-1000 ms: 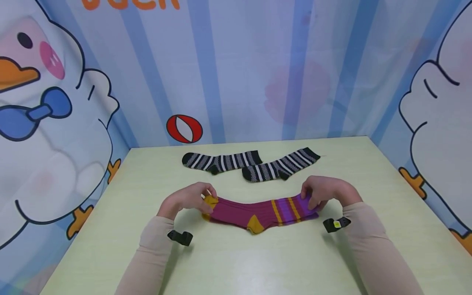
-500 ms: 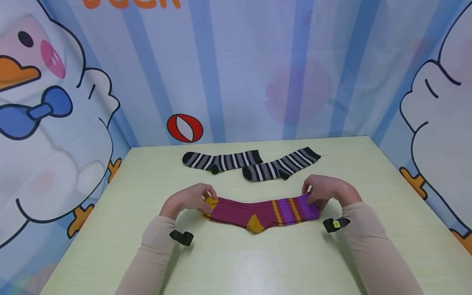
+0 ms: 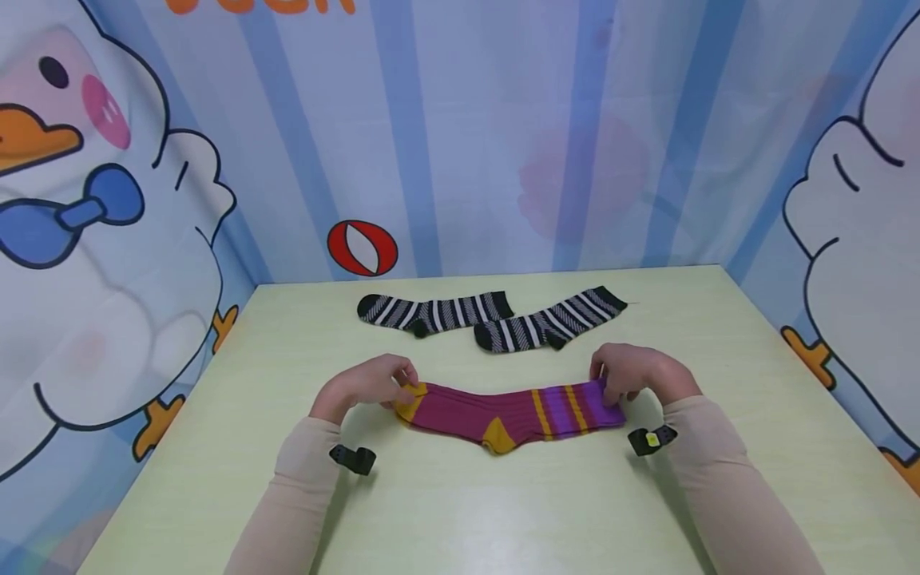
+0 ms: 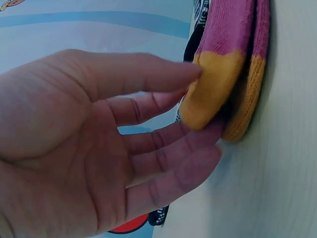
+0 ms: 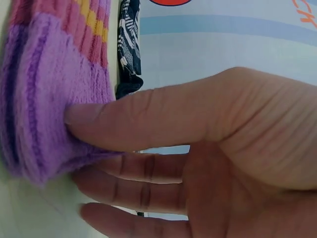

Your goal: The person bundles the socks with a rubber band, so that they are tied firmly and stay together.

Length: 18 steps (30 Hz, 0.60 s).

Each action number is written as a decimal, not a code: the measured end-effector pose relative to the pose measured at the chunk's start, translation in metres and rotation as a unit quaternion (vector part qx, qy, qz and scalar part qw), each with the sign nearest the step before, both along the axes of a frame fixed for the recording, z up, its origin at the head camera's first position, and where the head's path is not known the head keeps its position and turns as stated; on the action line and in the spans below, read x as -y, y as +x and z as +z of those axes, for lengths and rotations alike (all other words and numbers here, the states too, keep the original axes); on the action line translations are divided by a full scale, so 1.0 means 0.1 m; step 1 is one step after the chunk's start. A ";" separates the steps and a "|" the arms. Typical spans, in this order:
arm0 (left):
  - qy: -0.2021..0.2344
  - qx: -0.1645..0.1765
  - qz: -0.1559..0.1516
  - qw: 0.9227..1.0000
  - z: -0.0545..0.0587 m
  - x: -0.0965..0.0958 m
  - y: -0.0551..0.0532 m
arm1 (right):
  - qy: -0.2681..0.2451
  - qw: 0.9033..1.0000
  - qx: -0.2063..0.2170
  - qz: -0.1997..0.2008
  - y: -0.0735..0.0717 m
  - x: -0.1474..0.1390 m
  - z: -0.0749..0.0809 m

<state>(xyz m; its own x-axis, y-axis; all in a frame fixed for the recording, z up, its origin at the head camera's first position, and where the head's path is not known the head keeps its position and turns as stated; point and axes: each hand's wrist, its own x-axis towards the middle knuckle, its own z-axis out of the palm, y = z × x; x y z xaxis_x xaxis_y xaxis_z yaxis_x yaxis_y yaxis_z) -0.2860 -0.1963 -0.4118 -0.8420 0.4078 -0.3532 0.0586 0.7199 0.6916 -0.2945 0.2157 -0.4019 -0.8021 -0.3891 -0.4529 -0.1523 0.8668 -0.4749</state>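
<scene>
Two maroon socks lie one on the other, and the upper sock [image 3: 467, 417] shows a mustard toe and heel, mustard stripes and a purple cuff. At the toe end is my left hand [image 3: 370, 381]; in the left wrist view its thumb overlaps the upper mustard toe [image 4: 213, 84], with fingers behind it. The lower sock's toe [image 4: 246, 106] shows just beyond. My right hand [image 3: 625, 374] pinches the purple cuff [image 5: 54, 99], thumb on top and fingers underneath. The cuff edges sit nearly level with each other.
Behind the maroon pair lie two black-and-white striped socks, one at left [image 3: 438, 314] and one at right [image 3: 549, 321], overlapping slightly. They rest on a pale table [image 3: 460, 511]. A printed backdrop [image 3: 474, 144] stands along its back and sides.
The upper cuff has come down level over the lower one at the right end. My left hand has shifted slightly left at the toe, showing more mustard. The striped socks lie as before.
</scene>
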 end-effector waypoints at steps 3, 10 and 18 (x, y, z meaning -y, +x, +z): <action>-0.009 -0.001 0.007 1.000 0.00 0.00 -0.01 | 0.002 1.000 -0.002 0.005 -0.01 0.01 0.00; -0.040 -0.011 0.004 0.999 -0.04 -0.02 -0.03 | -0.013 1.000 -0.016 0.000 0.02 0.00 0.03; -0.058 -0.024 -0.017 0.998 -0.01 -0.04 0.00 | -0.026 0.999 -0.028 -0.009 0.01 0.02 0.01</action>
